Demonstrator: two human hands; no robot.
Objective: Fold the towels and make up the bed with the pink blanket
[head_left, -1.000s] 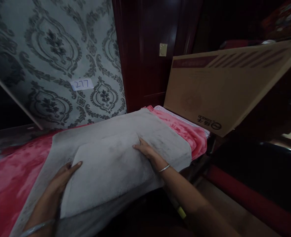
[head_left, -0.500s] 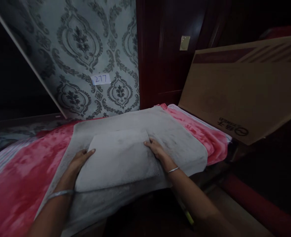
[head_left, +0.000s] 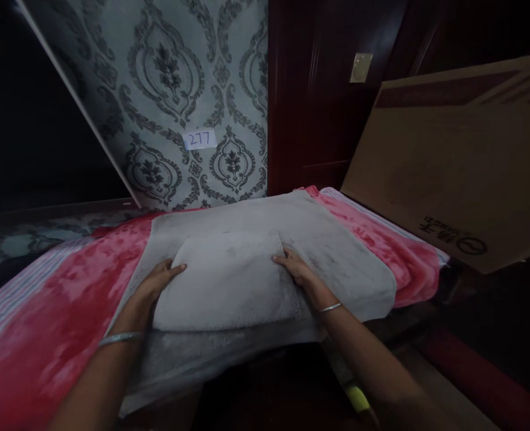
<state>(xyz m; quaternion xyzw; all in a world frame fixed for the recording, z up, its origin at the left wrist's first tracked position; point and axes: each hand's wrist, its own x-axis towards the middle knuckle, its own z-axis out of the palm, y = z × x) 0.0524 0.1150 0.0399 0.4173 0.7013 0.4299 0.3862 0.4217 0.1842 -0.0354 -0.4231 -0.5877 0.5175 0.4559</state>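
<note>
A grey sheet (head_left: pixel 350 266) covers a red blanket (head_left: pixel 89 299) beside a patterned wall (head_left: pixel 168 90). On it lies a folded cloth (head_left: pixel 229 287), side edges gripped by left hand (head_left: pixel 160 281) and right hand (head_left: pixel 297 268), thumbs uppermost. A paper (head_left: pixel 200 138) reads "277"; the box's (head_left: pixel 448 155) print looks too dim to read.

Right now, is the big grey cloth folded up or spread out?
Spread out: the grey cloth lies wide over the red blanket, reaching past the paler cloth between the left hand and right hand.
</note>
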